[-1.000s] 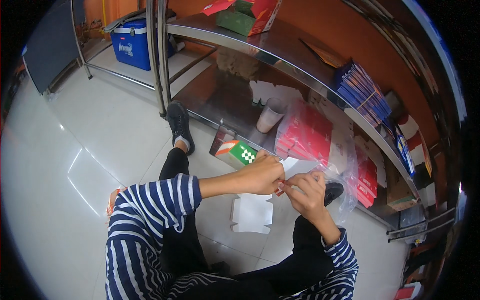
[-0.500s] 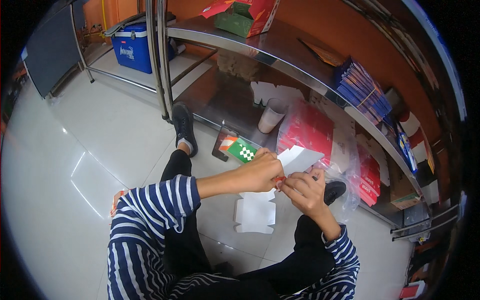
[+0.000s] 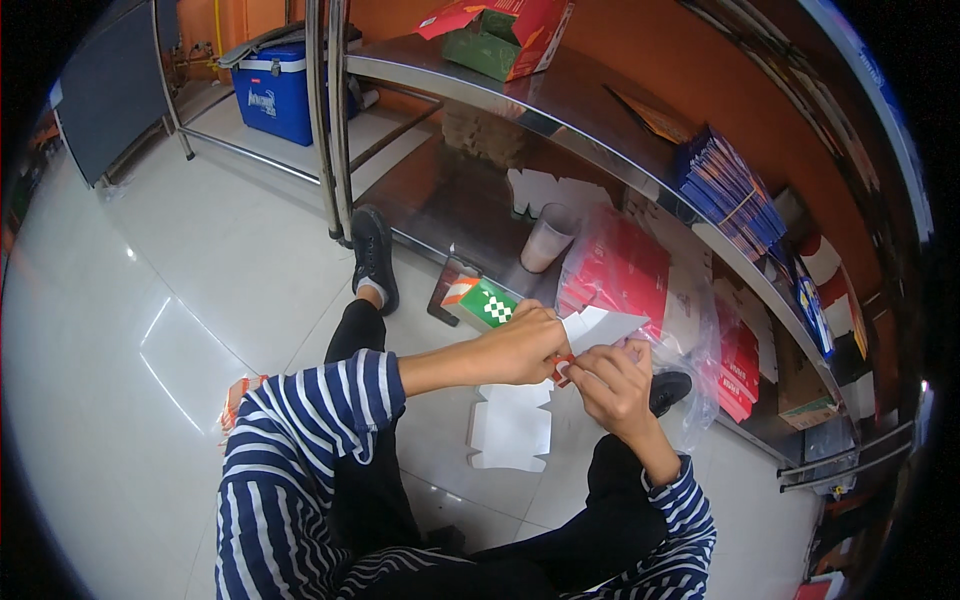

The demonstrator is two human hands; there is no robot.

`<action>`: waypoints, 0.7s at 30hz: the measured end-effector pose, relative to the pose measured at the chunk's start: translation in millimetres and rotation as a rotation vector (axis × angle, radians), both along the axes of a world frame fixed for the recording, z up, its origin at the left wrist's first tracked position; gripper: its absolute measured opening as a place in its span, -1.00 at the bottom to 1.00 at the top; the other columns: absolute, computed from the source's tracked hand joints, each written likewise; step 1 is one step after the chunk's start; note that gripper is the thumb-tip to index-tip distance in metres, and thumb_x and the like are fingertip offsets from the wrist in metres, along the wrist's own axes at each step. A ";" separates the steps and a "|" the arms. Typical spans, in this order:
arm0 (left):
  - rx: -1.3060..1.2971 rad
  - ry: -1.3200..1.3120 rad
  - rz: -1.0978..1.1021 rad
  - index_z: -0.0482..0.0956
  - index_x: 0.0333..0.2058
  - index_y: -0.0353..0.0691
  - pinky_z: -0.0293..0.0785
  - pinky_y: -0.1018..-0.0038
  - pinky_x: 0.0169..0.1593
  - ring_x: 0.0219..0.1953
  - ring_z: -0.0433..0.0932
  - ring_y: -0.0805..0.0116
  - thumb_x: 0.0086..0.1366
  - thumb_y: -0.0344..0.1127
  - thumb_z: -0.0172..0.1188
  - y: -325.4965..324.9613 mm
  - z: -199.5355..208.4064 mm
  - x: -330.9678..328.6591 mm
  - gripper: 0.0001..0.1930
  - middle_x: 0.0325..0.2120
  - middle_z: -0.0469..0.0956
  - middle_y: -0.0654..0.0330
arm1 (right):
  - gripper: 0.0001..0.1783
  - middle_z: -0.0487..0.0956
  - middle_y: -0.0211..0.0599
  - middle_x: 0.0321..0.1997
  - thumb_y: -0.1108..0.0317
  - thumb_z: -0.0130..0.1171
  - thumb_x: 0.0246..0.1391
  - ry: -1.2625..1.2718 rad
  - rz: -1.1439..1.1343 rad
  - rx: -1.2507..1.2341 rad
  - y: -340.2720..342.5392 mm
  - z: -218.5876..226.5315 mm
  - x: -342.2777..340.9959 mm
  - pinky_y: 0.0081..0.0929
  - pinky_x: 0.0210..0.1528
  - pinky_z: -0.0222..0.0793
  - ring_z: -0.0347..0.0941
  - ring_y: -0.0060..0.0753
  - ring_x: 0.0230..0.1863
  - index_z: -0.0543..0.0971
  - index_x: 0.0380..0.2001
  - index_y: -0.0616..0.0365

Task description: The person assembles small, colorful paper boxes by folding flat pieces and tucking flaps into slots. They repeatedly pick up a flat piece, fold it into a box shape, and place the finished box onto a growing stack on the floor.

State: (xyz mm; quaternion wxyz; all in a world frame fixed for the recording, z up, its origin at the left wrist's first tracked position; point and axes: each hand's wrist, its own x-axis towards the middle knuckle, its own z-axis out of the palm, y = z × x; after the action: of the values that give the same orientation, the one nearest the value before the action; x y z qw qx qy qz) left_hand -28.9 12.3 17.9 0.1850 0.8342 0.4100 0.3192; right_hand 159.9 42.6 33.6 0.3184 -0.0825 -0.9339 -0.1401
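In front of me I hold a partly folded cardboard carton [image 3: 488, 303], green and orange with a white pattern outside and plain white inside. My left hand [image 3: 528, 340] is closed on its middle, knuckles up. My right hand [image 3: 612, 385] pinches its near side, where a small red flap shows between the two hands. The white inner panel stands up beyond my fingers. Below the hands, a flat white carton blank [image 3: 512, 432] lies on the floor between my legs. My fingertips are partly hidden by the carton and by each other.
A steel shelf [image 3: 470, 82] stands ahead, bearing a red and green box [image 3: 482, 50] and a banded stack of blue packets [image 3: 732, 190]. Its lower level holds a plastic cup [image 3: 548, 238] and bagged red cartons [image 3: 625, 265]. A dark phone-like object [image 3: 440, 292] lies near my left shoe [image 3: 372, 255].
The view has shifted slightly. My hands stay close together on the carton; the right fingers have moved a little and more of the red flap shows between them.
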 end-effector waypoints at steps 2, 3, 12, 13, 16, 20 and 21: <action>0.010 -0.024 0.000 0.62 -0.55 -0.17 0.13 0.36 -0.04 -0.32 0.42 0.25 -0.07 -0.45 0.16 0.9 -1.0 0.9 -0.92 -0.56 0.54 0.13 | -0.76 0.52 -0.58 -0.44 0.41 0.27 -0.36 0.004 -0.002 0.011 0.9 -0.1 1.4 -0.40 -0.32 0.09 0.43 -0.55 -0.37 0.56 -0.46 0.04; 0.014 -0.027 0.003 0.62 -0.55 -0.17 0.14 0.36 -0.04 -0.32 0.42 0.25 -0.07 -0.45 0.16 1.5 -1.4 1.4 -0.92 -0.56 0.54 0.13 | -0.76 0.52 -0.57 -0.44 0.41 0.27 -0.36 0.006 -0.004 0.016 1.3 -0.1 2.2 -0.39 -0.31 0.09 0.43 -0.55 -0.37 0.56 -0.46 0.04; 0.041 0.030 -0.002 0.62 -0.54 -0.19 0.15 0.37 -0.06 -0.32 0.41 0.22 -0.09 -0.50 0.12 4.3 -6.6 6.8 -0.88 -0.61 0.50 0.11 | -0.78 0.51 -0.57 -0.44 0.39 0.27 -0.34 0.003 -0.030 -0.016 2.3 -4.9 3.2 -0.38 -0.31 0.08 0.40 -0.54 -0.38 0.55 -0.47 0.02; 0.046 0.029 -0.004 0.61 -0.55 -0.19 0.16 0.37 -0.07 -0.32 0.41 0.21 -0.09 -0.51 0.12 4.4 -7.7 6.9 -0.88 -0.61 0.49 0.11 | -0.78 0.51 -0.57 -0.44 0.39 0.26 -0.35 -0.012 -0.040 -0.023 2.0 -6.1 3.0 -0.38 -0.30 0.08 0.40 -0.54 -0.38 0.55 -0.48 0.02; 0.041 0.043 -0.010 0.61 -0.54 -0.20 0.16 0.37 -0.08 -0.33 0.40 0.21 -0.10 -0.51 0.13 5.8 -9.0 5.9 -0.88 -0.61 0.49 0.11 | -0.78 0.50 -0.58 -0.44 0.39 0.25 -0.37 -0.031 -0.058 -0.036 2.1 -7.8 2.3 -0.39 -0.30 0.09 0.40 -0.54 -0.37 0.54 -0.49 0.02; 0.037 0.018 -0.011 0.60 -0.52 -0.21 0.17 0.35 -0.08 -0.33 0.40 0.21 -0.10 -0.50 0.13 5.2 -7.8 4.3 -0.88 -0.60 0.49 0.12 | -0.78 0.50 -0.57 -0.43 0.41 0.24 -0.39 0.004 -0.060 -0.032 1.2 -6.8 0.9 -0.40 -0.29 0.09 0.41 -0.54 -0.36 0.54 -0.50 0.02; 0.035 0.034 -0.016 0.60 -0.51 -0.21 0.17 0.34 -0.08 -0.33 0.40 0.21 -0.10 -0.50 0.14 4.8 -7.8 4.2 -0.88 -0.59 0.50 0.13 | -0.78 0.50 -0.57 -0.43 0.41 0.24 -0.40 0.012 -0.062 -0.032 0.8 -6.6 0.5 -0.41 -0.29 0.09 0.41 -0.54 -0.36 0.54 -0.50 0.02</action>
State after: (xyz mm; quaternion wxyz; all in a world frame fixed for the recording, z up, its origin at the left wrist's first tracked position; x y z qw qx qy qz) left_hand -24.8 17.2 10.1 0.1661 0.8458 0.4006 0.3107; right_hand 160.3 43.3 27.0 0.3182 -0.1171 -0.9311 -0.1342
